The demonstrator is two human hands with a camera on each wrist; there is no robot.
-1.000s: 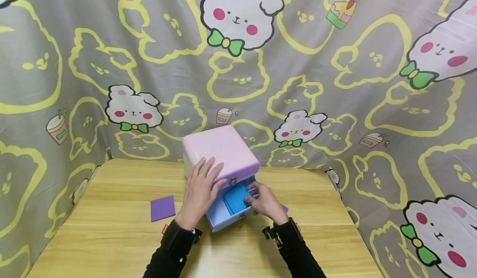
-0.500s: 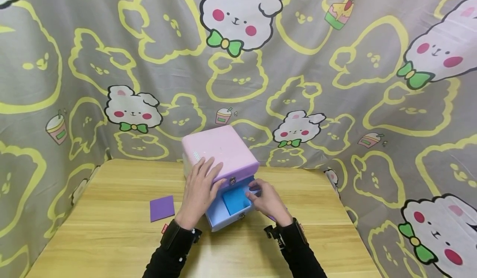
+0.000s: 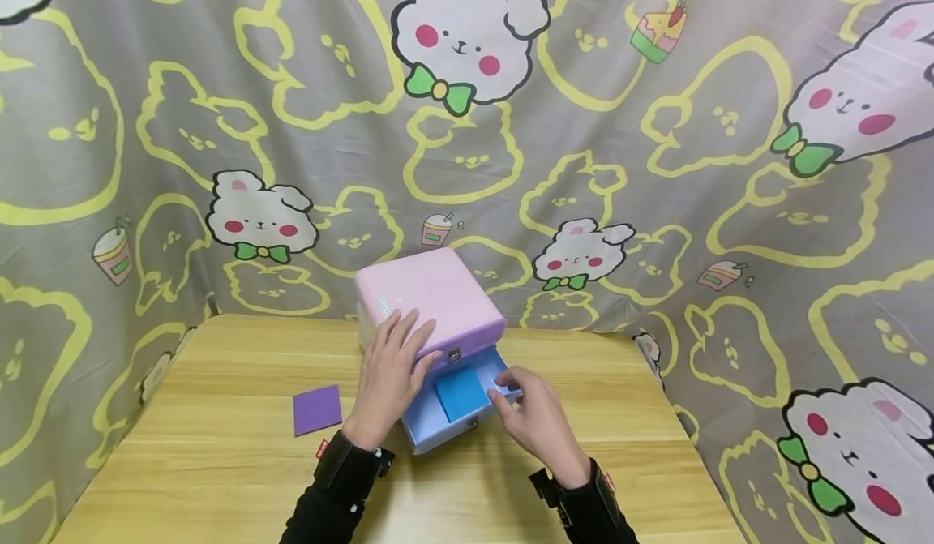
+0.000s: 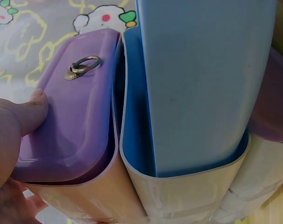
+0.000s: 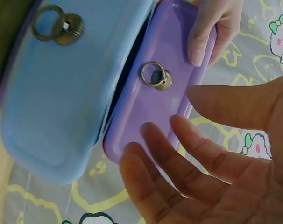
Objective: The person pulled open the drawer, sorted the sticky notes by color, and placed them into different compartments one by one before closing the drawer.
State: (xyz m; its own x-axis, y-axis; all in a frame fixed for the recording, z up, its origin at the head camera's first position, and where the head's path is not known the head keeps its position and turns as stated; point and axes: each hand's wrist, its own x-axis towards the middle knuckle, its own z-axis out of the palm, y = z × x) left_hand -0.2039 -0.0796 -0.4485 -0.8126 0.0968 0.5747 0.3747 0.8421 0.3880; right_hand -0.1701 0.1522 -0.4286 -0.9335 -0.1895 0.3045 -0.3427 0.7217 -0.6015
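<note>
A small chest of drawers with a pink top stands askew on the table. Its light blue drawer is pulled out below a purple drawer with a brass ring pull. Inside the blue drawer lies a bright blue square piece. My left hand rests on the chest's top with fingers spread, its thumb pressing the purple drawer's front. At the blue drawer's right end is my right hand, fingers loosely bent; the right wrist view shows nothing in them.
To the left of the chest a purple square lies flat on the wooden table. A grey curtain with rabbit prints hangs behind the table and along its sides. Another purple drawer sits below the blue one.
My right hand has drawn back from the blue piece, moving right and toward me. The purple edge seen beside it earlier is out of sight. My left hand stays put.
</note>
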